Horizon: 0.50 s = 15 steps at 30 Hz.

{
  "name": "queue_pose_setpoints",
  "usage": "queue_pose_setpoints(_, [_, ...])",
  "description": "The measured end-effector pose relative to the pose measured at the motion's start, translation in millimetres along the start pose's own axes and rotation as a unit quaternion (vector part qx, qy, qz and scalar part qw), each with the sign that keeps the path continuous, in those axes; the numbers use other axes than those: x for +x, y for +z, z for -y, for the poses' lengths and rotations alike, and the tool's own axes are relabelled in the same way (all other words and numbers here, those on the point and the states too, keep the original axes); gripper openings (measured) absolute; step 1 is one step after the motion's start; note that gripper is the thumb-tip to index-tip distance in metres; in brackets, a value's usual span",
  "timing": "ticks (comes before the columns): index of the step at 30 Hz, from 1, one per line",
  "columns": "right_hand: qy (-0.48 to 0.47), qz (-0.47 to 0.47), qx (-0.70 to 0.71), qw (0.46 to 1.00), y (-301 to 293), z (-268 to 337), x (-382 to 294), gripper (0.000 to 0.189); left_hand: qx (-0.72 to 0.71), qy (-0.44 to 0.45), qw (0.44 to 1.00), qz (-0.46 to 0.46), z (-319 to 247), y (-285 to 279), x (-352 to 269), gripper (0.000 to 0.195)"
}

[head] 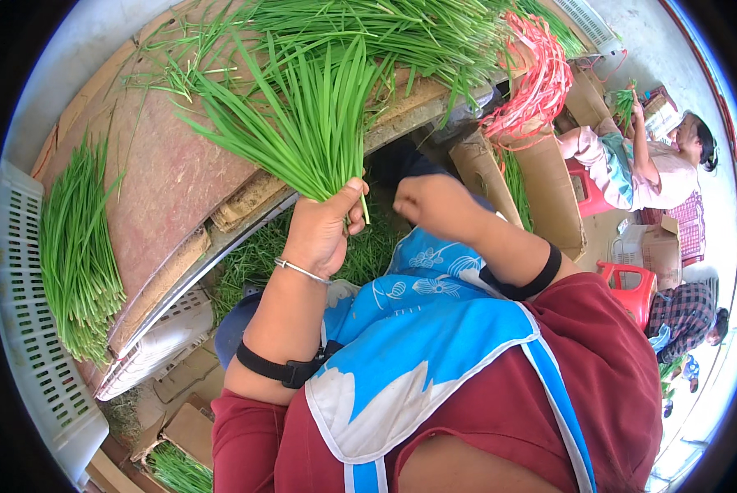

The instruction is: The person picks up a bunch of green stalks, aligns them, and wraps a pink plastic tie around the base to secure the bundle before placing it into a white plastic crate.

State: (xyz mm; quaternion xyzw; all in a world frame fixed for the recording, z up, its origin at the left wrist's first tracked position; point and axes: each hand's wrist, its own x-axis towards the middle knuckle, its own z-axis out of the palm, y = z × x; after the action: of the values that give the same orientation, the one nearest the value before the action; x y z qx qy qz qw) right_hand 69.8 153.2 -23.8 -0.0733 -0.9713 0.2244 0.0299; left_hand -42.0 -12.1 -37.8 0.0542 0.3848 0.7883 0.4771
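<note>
My left hand [324, 229] grips a fanned bunch of long green leaves, likely garlic chives [319, 117], by the stem end. The leaves point up and away over the table edge. One cut stem hangs below my thumb. My right hand [431, 202], slightly blurred, hovers over my lap to the right of the bunch, apart from it. Its fingers are curled in and I see nothing in them. Ahead on the worn tabletop [177, 154] lies a large loose pile of chives [380, 31]. A neater bundle [81, 259] rests at the left.
Red-and-white plastic strips [531, 80] hang at the table's right corner above a cardboard box [544, 185]. Leaf trimmings [251, 252] lie below the table edge. A white perforated crate [20, 246] stands far left. At right a co-worker [664, 154] sits holding chives, near a red stool [630, 289].
</note>
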Motion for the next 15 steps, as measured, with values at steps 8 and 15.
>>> queue_pose_setpoints(8, [0.176,-0.268,-0.08,0.944,-73.5,-50.7,64.5,0.029,-0.002,0.008,1.0,0.001,-1.1,-0.3,-0.1,0.013])
queue_pose_setpoints(15, [0.182,-0.242,-0.103,0.947,-69.3,-62.0,68.0,0.027,-0.016,0.005,1.0,0.009,0.1,-1.2,1.9,0.014])
